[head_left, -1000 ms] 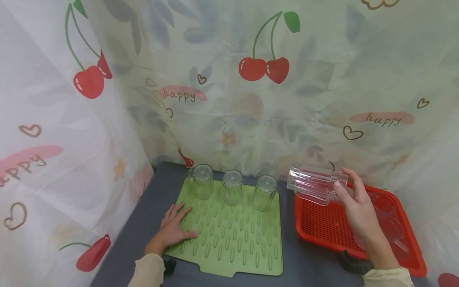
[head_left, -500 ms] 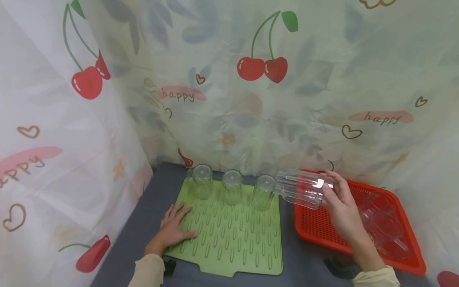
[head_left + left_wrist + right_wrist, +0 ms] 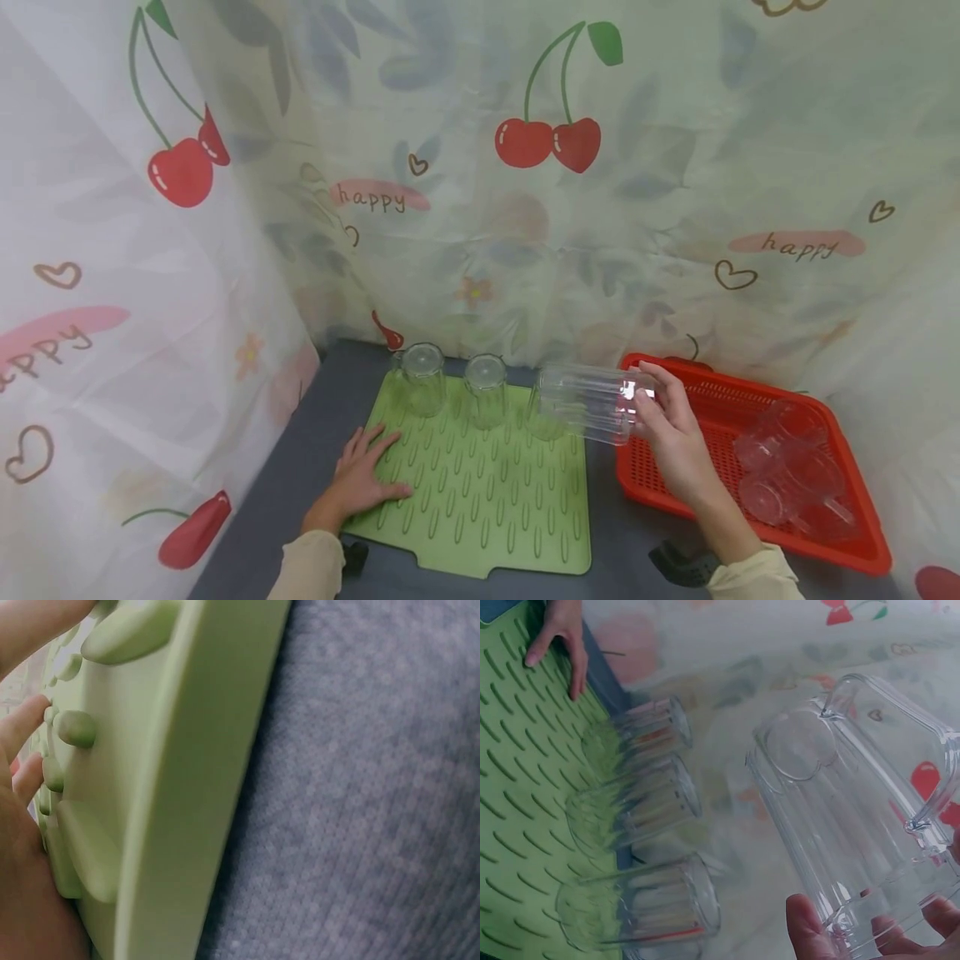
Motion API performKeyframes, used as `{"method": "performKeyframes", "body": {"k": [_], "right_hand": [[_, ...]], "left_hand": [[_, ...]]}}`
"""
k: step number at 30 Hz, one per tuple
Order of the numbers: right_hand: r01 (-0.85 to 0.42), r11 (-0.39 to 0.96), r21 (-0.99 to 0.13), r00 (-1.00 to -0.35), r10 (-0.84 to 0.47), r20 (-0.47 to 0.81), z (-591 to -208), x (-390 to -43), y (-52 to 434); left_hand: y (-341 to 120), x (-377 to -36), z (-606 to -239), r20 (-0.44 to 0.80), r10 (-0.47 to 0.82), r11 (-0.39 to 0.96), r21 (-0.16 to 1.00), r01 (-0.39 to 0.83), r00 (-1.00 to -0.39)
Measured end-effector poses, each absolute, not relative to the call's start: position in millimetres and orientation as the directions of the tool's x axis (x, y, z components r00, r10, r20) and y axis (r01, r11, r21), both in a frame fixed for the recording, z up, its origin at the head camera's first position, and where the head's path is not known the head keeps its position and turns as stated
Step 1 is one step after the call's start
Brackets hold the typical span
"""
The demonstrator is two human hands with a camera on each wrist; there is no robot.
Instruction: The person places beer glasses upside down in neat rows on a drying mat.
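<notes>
My right hand (image 3: 666, 414) grips a clear plastic pitcher (image 3: 587, 402) by its base end and holds it on its side in the air, over the right rear corner of the green ridged mat (image 3: 480, 508). In the right wrist view the pitcher (image 3: 855, 817) fills the right half, with my fingertips (image 3: 808, 930) curled under it. Three clear glasses stand upside down along the mat's back edge: left (image 3: 422, 379), middle (image 3: 486, 390), and right (image 3: 542, 417), partly hidden behind the pitcher. My left hand (image 3: 365, 477) lies flat on the mat's left edge (image 3: 165, 787).
A red mesh basket (image 3: 675, 479) sits right of the mat with several clear cups (image 3: 787, 475) in its right half. The table (image 3: 315, 417) is dark grey. Cherry-print curtains (image 3: 525, 208) close off the back and both sides.
My right hand has carried the pitcher leftward and slightly down, from above the red basket to over the mat's right rear corner. The left hand has not moved.
</notes>
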State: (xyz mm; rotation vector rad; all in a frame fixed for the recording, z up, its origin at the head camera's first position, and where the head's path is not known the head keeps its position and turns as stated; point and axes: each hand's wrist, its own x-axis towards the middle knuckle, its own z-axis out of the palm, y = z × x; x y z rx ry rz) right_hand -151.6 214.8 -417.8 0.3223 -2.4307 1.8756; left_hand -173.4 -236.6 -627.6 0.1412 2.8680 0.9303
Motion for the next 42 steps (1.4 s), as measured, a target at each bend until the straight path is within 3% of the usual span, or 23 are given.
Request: {"method": "performKeyframes", "body": {"k": [16, 26, 42], "right_hand": [[-0.143, 0.096, -0.985, -0.976, -0.179, 0.124, -435.4, -159.5, 179.4], [-0.024, -0.062, -0.998, -0.971, -0.236, 0.038, -454.2, -166.1, 151.7], [0.071, -0.052, -0.996, -0.966, -0.251, -0.056, -488.0, -170.4, 116.8]], "left_hand": [[-238.8, -173.6, -622.9, -0.108, 0.114, 0.803, 0.595, 0.027, -0.988], [-237.7, -174.0, -623.3, -0.126, 0.111, 0.802, 0.598, 0.014, -0.986], [-234.9, -171.5, -623.4, -0.109, 0.121, 0.811, 0.583, 0.036, -0.987]]}}
